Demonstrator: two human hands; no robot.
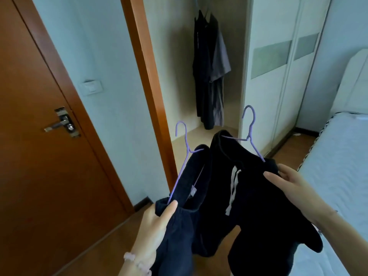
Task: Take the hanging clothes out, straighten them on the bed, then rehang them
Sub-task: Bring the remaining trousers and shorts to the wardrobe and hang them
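My left hand [157,224] grips the shoulder of a dark navy garment [179,232] that hangs on a purple hanger [184,142]. My right hand [286,182] grips a black garment with white drawstrings [258,206] on a second purple hanger [250,126]. Both garments hang in front of me, above the wooden floor. Further back, several dark and grey clothes [211,66] hang in an alcove. The bed [338,176] with pale sheets lies at my right.
A brown wooden door [39,136] with a metal handle [59,124] stands at the left, and its brown frame [147,76] edges the alcove. White wardrobe doors [282,66] stand at the right, behind the bed's head. A light switch [92,87] sits on the wall.
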